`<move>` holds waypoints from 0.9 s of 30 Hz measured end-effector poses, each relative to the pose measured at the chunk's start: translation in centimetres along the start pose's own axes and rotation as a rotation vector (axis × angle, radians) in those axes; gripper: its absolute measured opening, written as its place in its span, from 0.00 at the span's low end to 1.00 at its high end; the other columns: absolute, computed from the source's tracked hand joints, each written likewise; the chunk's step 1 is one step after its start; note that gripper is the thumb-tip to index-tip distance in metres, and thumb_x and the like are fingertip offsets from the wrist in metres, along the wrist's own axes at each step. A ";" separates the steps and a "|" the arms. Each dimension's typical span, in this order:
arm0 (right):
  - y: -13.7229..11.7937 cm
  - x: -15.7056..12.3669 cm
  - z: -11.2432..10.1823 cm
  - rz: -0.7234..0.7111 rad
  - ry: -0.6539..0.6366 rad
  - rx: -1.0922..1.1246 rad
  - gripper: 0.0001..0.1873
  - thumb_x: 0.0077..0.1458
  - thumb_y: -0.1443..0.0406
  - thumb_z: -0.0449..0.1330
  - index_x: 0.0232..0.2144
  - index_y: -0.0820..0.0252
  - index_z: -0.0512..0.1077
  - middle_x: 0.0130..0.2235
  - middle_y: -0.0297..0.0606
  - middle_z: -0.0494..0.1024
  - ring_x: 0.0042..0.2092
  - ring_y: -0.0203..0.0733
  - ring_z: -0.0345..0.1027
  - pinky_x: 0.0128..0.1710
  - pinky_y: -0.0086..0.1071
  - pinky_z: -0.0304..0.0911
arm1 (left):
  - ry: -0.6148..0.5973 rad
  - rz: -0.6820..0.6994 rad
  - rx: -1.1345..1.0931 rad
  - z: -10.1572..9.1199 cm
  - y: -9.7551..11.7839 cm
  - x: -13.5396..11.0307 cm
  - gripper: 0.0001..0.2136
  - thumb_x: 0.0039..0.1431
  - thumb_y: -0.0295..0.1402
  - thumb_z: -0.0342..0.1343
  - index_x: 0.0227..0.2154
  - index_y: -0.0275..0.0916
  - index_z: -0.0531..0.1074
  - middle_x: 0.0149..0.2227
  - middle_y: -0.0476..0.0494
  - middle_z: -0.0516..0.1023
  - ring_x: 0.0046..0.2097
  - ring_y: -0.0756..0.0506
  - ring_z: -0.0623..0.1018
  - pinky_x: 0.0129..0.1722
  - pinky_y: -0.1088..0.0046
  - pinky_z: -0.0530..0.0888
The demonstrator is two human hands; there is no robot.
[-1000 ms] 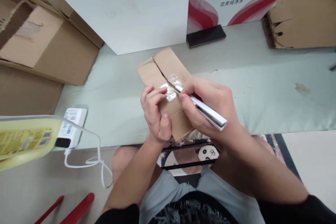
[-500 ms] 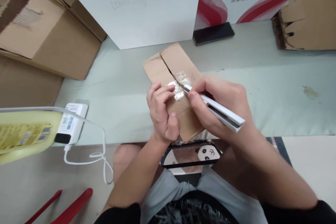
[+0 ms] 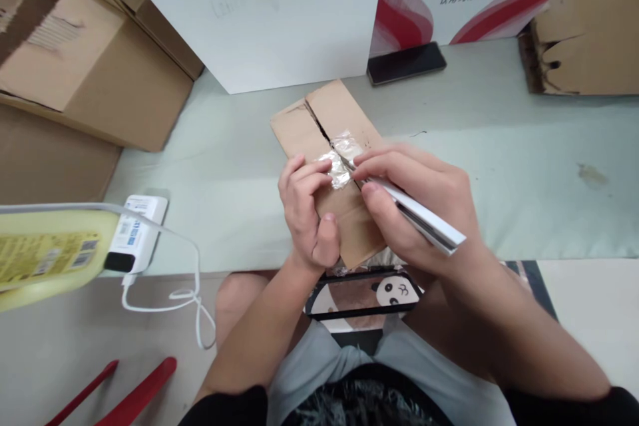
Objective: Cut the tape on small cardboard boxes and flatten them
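Observation:
A small brown cardboard box [image 3: 344,101] lies at a slant on the pale green surface, its top seam partly split. Clear tape [image 3: 344,144] crosses the seam near the middle. My right hand [image 3: 422,203] is closed around a white utility knife [image 3: 424,215], and the blade tip is at the seam where the tape lies. Curled fingers of my left hand [image 3: 309,213] rest over the box's left side and hold it, with the fingertips beside the tape. The lower right part of the box is hidden by my right hand.
Behind the box stand a white carton [image 3: 279,20] and a red-and-white carton [image 3: 464,0], with a black phone [image 3: 407,64] before them. Cardboard boxes flank both sides [image 3: 124,80]. At left are a white charger [image 3: 140,229] with a cable and a yellow bottle [image 3: 50,259].
My right fingers have shifted forward along the knife, covering more of its front end. The split seam looks slightly wider. My left hand has barely moved.

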State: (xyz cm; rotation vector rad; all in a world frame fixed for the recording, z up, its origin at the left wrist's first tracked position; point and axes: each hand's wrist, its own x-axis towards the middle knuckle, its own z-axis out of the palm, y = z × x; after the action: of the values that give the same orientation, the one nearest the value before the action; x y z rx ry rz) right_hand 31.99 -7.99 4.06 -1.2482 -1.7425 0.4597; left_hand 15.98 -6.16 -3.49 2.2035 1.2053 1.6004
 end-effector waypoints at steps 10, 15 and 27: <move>0.0 -0.1 0.0 -0.014 0.050 -0.047 0.06 0.57 0.69 0.57 0.36 0.54 0.72 0.32 0.33 0.80 0.31 0.37 0.73 0.33 0.32 0.69 | -0.003 -0.011 -0.005 -0.1 0.1 0.0 0.15 0.68 0.45 0.42 0.49 0.45 0.67 0.51 0.43 0.79 0.59 0.37 0.76 0.66 0.44 0.65; -0.1 -0.3 0.0 -0.020 0.079 -0.038 0.05 0.54 0.70 0.57 0.33 0.54 0.69 0.29 0.30 0.77 0.29 0.36 0.71 0.31 0.31 0.67 | 0.015 -0.005 -0.075 0.0 0.1 0.1 0.14 0.67 0.43 0.45 0.48 0.45 0.68 0.51 0.42 0.79 0.56 0.38 0.77 0.67 0.46 0.65; 0.0 -0.6 -0.6 -0.025 0.076 0.030 0.05 0.49 0.69 0.55 0.30 0.55 0.68 0.23 0.27 0.71 0.23 0.34 0.64 0.26 0.29 0.65 | 0.009 -0.027 -0.009 0.1 -0.1 -0.1 0.15 0.67 0.46 0.43 0.47 0.45 0.67 0.50 0.43 0.80 0.59 0.37 0.75 0.67 0.46 0.65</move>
State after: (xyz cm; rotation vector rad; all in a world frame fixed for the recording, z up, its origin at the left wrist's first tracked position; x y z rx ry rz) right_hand 32.54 -8.60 4.09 -1.2062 -1.6797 0.4172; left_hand 16.00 -6.11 -3.65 2.1676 1.2220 1.6048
